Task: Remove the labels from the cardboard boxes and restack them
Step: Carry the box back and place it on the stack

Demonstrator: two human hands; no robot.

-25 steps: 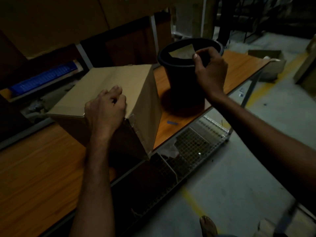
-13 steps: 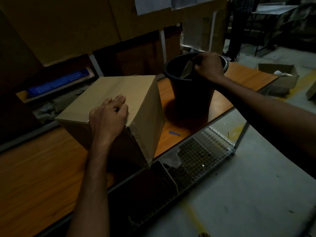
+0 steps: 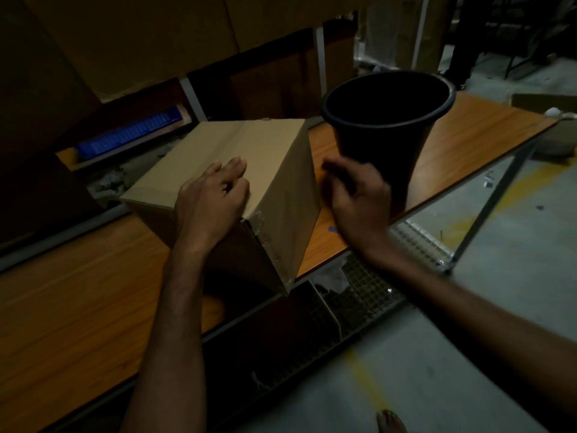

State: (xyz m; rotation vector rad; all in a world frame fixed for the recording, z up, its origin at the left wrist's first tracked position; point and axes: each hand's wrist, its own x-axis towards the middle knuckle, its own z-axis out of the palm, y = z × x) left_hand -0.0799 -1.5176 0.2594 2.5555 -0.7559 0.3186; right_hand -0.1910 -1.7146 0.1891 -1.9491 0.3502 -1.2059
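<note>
A plain cardboard box (image 3: 274, 182) sits on the wooden table (image 3: 78, 307), one taped corner pointing toward me. My left hand (image 3: 212, 201) rests on the box's top near that corner, fingers loosely bent against the cardboard. My right hand (image 3: 359, 198) hovers between the box's right side and a black bucket (image 3: 387, 120), blurred, fingers relaxed and holding nothing. I see no label on the box faces in view. The bucket's inside is too dark to make out.
Large cardboard boxes (image 3: 140, 42) stand behind the table. A blue item (image 3: 128, 135) lies on a low shelf at the back left. A wire mesh rack (image 3: 374, 276) sits under the table edge. An open carton (image 3: 549, 104) lies on the concrete floor, far right.
My right hand let go of the peeled label at the bucket and came back down beside the box. The left hand stayed on the box top.
</note>
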